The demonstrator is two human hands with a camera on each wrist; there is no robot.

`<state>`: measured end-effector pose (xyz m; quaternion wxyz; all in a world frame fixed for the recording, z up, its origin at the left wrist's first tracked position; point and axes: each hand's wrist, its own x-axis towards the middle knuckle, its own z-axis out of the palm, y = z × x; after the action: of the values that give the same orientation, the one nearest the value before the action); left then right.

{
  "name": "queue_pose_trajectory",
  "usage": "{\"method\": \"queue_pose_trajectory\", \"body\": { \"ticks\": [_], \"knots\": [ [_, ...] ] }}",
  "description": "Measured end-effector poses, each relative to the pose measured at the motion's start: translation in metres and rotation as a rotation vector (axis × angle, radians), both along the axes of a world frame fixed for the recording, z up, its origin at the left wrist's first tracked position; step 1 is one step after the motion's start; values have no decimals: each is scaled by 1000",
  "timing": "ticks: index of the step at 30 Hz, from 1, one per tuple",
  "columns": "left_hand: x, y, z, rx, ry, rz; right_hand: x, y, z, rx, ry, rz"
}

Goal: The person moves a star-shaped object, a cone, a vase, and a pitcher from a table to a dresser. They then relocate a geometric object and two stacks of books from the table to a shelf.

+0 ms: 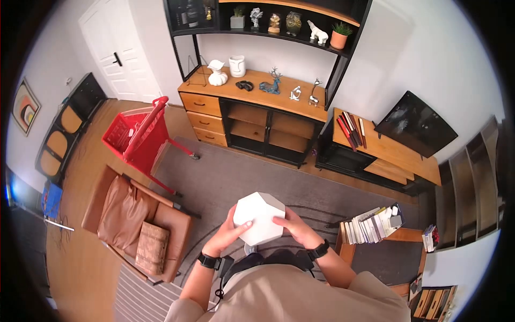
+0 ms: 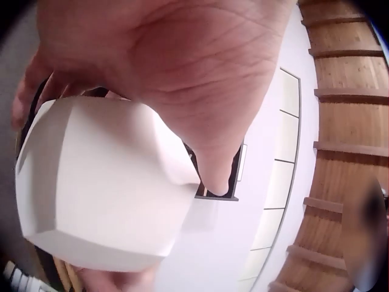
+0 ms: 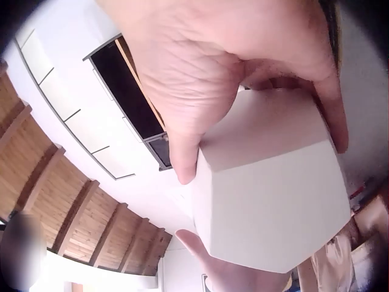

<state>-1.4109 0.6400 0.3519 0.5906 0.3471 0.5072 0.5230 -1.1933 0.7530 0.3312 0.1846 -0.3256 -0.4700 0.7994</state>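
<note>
A white faceted block (image 1: 259,217) with flat, many-sided faces is held up in front of the person's body. From its left side my left hand (image 1: 225,236) grips it, thumb lying on the near face. My right hand (image 1: 301,231) holds the opposite side, its thumb pressed on the right edge. In the left wrist view the block (image 2: 115,188) sits below the left palm (image 2: 182,67), with fingers reaching behind it. The right wrist view shows the right hand (image 3: 200,73) spread over the block (image 3: 273,194), thumb on one side and fingers on the other.
A brown leather armchair (image 1: 177,231) with cushions stands at left, a red shopping cart (image 1: 137,134) behind it. Ahead is a wooden sideboard (image 1: 209,115) with ornaments on top. To the right are a television stand (image 1: 386,145) and a row of books (image 1: 370,225).
</note>
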Motion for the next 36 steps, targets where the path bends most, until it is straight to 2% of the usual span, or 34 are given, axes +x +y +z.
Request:
{"method": "queue_pose_trajectory", "body": {
  "ticks": [1,4,10,14,16,18,20,23,25,28,30,32,36],
  "knots": [
    [-11,15,8,-24,-72,18,-13,15,-8,84,12,-33],
    [-40,62,18,-3,-47,11,-47,51,23,85,10,-91],
    [-90,162,4,-5,-27,-24,-93,144,14,53,25,-132],
    [-119,243,-12,-28,-25,-17,-122,222,12,69,14,-116],
    [-138,286,-22,-49,-2,-8,-138,270,-11,55,10,-94],
    [-160,321,-32,-148,-129,33,-154,307,-25,9,12,-75],
    [-180,351,-33,-189,-123,40,-170,349,-28,24,73,32],
    [-208,392,-49,-210,-231,55,-190,403,-13,30,-19,116],
    [-222,411,-55,-241,-232,164,-202,430,-20,28,-87,163],
    [-245,438,-59,-257,-314,243,-220,477,-36,-12,-141,116],
    [-264,460,-63,-245,-317,263,-234,509,-34,-13,-197,159],
    [-286,481,-73,-304,-296,350,-251,535,-49,-3,-231,105],
    [-339,536,-96,-278,-304,335,-294,600,-74,15,-356,28]
  ]
}}
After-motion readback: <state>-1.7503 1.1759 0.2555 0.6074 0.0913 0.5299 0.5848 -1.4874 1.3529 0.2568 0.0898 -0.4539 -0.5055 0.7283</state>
